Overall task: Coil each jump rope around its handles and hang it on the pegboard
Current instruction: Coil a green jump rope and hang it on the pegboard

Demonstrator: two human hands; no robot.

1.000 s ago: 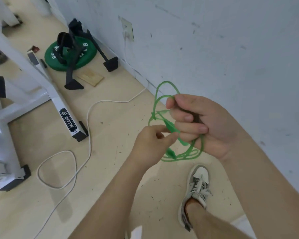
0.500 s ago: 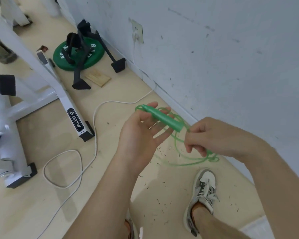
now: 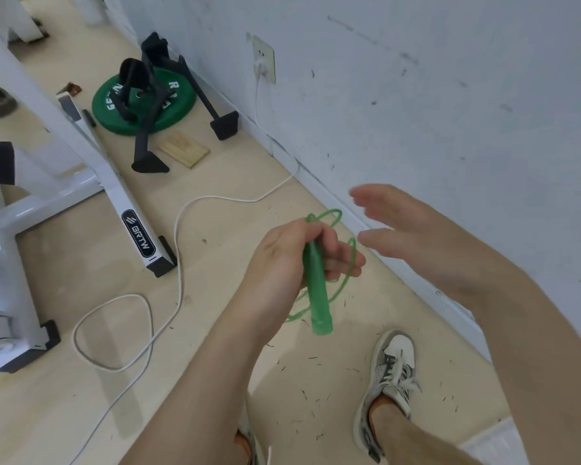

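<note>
My left hand (image 3: 289,260) grips a green jump rope by its handle (image 3: 317,290), which points down toward me. Thin green rope loops (image 3: 348,273) hang around and behind the fist, one arc rising above the knuckles. My right hand (image 3: 403,226) hovers just to the right of the loops with fingers spread, a little blurred, touching nothing. No pegboard is in view.
A white wall (image 3: 416,95) with a socket (image 3: 264,60) runs along the right. A white cable (image 3: 178,250) snakes over the wooden floor. A white machine frame (image 3: 114,196) stands left. A green weight plate (image 3: 145,99) with black stands lies at the back. My shoe (image 3: 391,367) is below.
My left hand has closed around the handle and turned it downward. My right hand has let go of the rope and opened beside it.
</note>
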